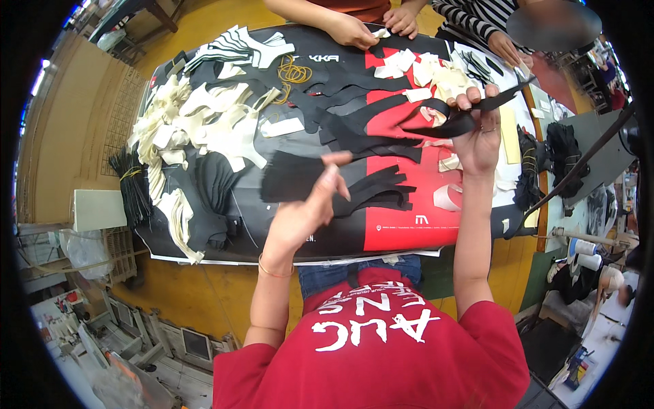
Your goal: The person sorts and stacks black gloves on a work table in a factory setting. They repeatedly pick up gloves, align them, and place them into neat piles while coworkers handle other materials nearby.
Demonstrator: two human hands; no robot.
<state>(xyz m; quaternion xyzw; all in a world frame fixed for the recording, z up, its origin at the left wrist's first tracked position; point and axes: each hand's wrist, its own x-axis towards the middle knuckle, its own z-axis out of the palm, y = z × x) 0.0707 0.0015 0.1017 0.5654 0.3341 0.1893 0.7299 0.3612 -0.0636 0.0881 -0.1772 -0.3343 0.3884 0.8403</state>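
Observation:
My right hand (478, 136) is raised over the right side of the table, its fingers closed on a long black fabric strip (455, 125). The strip loops to the left of the hand, and one end sticks out to the right past the fingers. My left hand (308, 213) is over the near middle of the table, slightly blurred, with fingers apart. Just beyond it lies a wide black fabric piece (291, 176); whether the hand touches it I cannot tell. Several black cut pieces (381, 191) are spread to the right of that hand.
Cream cut pieces (204, 123) are heaped at the left, and white-and-black ones (235, 51) lie behind them. Yellow cord (293, 71) lies near the far middle. Across the table another person's hands (357, 31) handle a small piece; a person in striped sleeves (470, 20) stands farther right.

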